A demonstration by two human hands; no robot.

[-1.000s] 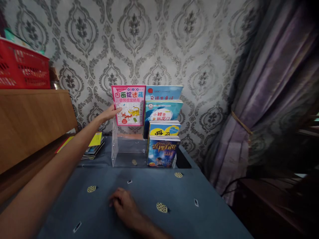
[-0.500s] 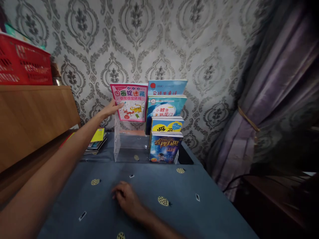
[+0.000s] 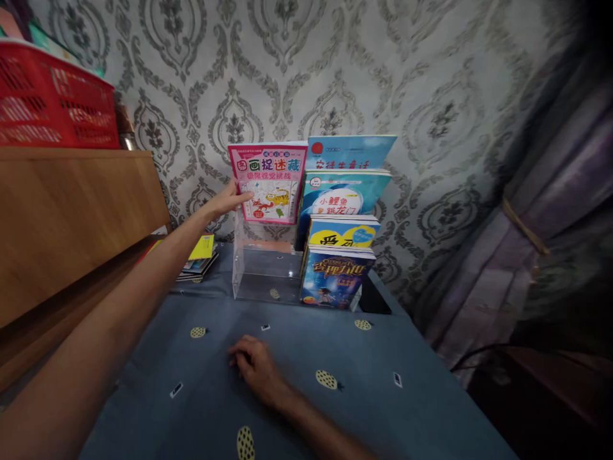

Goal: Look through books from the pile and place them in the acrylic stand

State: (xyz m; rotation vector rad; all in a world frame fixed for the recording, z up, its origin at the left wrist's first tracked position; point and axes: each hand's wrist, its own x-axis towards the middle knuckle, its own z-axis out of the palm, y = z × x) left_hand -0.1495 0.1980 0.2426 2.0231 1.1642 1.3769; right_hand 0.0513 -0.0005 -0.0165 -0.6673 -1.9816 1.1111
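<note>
My left hand (image 3: 232, 198) grips the left edge of a pink picture book (image 3: 271, 185), its thumb on the cover and its other fingers hidden behind. The book stands upright at the upper back of a clear tiered book rack (image 3: 258, 287). To its right, the rack holds a light blue book (image 3: 354, 150), a teal book (image 3: 347, 195), yellow-and-blue books (image 3: 342, 233) and dark blue books (image 3: 332, 278), stepping down toward the front. My right hand (image 3: 258, 367) rests on the blue tablecloth (image 3: 383, 415) in front of the rack, fingers loosely curled in, holding nothing.
Left of the rack lies a stack of books (image 3: 201, 259) with a yellow one on top, partly behind my left forearm. A wooden cabinet (image 3: 81, 217) at the left carries a red basket (image 3: 57, 99). A dark flat object (image 3: 375, 297) lies right of the rack; a tied curtain (image 3: 517, 255) hangs farther right.
The camera view has shifted, so the rack and books appear farther right and a little higher. My left hand keeps its hold on the pink book; my right hand stays on the tablecloth.
</note>
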